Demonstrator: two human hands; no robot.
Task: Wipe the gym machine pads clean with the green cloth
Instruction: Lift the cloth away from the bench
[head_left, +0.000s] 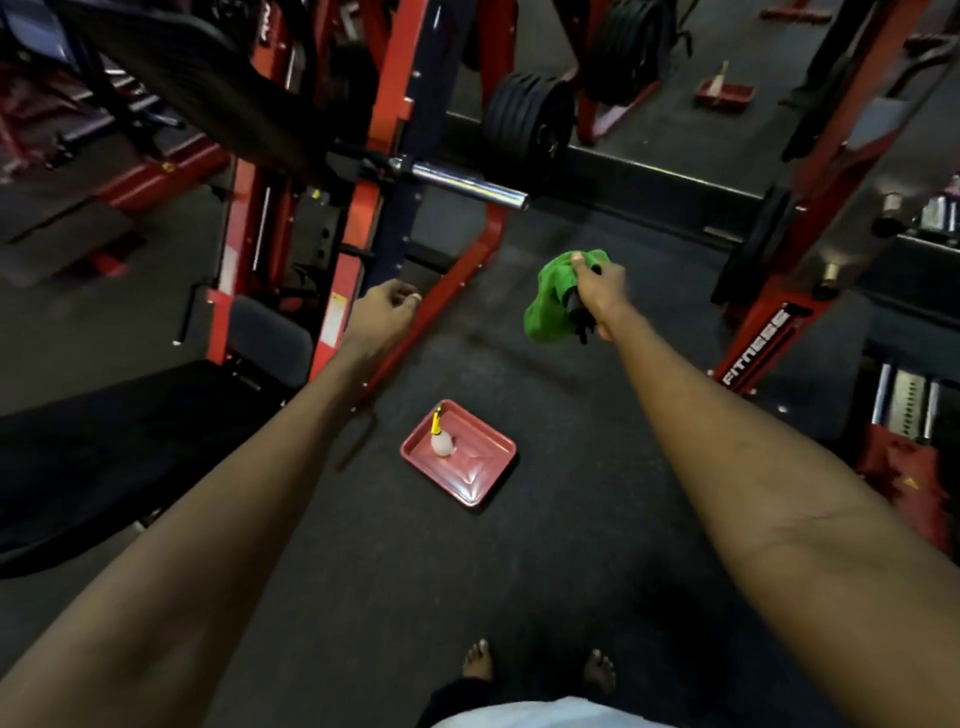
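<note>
Right of centre, the right hand (597, 299) gripped the bunched green cloth (545, 309) in mid-air, the left hand (387, 312) hung loosely curled and empty, and wiping looked not yet begun: the cloth next needed carrying to the black seat pad (104, 447) at lower left

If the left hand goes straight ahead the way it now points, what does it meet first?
Most likely the red slanted frame strut just beyond the left hand, with the dark blue upright close beside that line. Depth is unclear from this single view.
</note>
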